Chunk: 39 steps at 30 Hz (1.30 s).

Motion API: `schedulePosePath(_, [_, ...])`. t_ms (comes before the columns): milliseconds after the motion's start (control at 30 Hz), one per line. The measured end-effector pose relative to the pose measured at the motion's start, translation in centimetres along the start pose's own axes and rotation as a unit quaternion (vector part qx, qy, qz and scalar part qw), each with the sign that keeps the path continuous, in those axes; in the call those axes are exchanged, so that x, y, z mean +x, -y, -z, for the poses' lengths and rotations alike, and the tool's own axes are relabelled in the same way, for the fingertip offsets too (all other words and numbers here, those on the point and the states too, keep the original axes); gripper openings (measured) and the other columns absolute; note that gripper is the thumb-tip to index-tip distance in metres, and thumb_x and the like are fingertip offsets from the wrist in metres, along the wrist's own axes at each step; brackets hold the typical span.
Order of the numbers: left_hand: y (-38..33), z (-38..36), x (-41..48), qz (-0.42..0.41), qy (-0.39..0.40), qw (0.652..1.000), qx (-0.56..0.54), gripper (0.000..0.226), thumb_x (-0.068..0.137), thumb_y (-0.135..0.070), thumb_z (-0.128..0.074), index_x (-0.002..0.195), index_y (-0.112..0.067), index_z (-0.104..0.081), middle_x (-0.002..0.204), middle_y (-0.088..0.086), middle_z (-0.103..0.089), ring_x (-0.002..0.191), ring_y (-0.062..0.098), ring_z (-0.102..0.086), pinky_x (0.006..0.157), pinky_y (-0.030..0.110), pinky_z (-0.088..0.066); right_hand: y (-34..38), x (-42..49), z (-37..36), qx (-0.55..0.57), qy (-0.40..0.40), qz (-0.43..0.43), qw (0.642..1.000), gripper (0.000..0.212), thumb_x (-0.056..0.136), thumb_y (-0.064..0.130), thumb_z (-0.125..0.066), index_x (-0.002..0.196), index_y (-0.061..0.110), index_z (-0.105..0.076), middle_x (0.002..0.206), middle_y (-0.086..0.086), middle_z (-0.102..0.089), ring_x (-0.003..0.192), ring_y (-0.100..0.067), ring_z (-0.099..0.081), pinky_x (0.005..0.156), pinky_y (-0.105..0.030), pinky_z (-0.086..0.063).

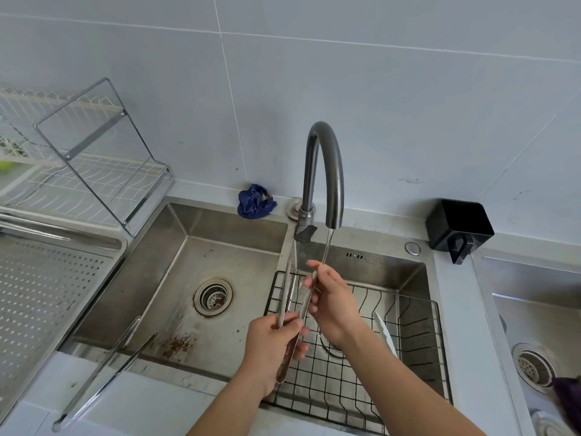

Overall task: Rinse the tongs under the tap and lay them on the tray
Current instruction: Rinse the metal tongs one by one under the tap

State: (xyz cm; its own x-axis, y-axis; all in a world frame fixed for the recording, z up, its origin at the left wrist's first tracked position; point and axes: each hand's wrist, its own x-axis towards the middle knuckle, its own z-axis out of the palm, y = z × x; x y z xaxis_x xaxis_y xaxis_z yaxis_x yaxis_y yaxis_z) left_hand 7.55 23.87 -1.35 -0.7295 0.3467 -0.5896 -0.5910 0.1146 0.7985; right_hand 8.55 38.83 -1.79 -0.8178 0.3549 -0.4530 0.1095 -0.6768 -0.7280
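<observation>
Steel tongs [287, 297] stand nearly upright under the curved tap [327, 171], tips up, with water running down from the spout onto them. My left hand [270, 344] grips the tongs near their hinged lower end. My right hand [330, 297] pinches the right arm of the tongs higher up, in the stream. The perforated steel tray [41, 294] lies at the left, beside the sink. A second pair of long tongs [103, 376] leans across the sink's front left edge.
A black wire basket [408, 350] sits in the right part of the sink [176, 278] with a white plate in it. A drain [213, 297], a blue cloth [256, 201], a dish rack [94, 171], a black holder [459, 228] and a second sink [534, 325] surround it.
</observation>
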Motion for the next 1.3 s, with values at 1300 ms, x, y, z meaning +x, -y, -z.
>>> schedulePosePath(1300, [-2.9,-5.6,2.7,0.053,0.06,0.996,-0.03,0.037,0.104,-0.043,-0.048,0.092,-0.019,-0.073,0.071,0.0,-0.069,0.065,0.017,-0.06,0.061,0.032,-0.046,4.3,-2.4,-0.9,-0.185,-0.027,0.073,0.98,0.048,0.106,0.045,-0.045,0.093,0.007,-0.07,0.076,-0.016,-0.07,0.069,-0.03,-0.059,0.067,-0.042,-0.046])
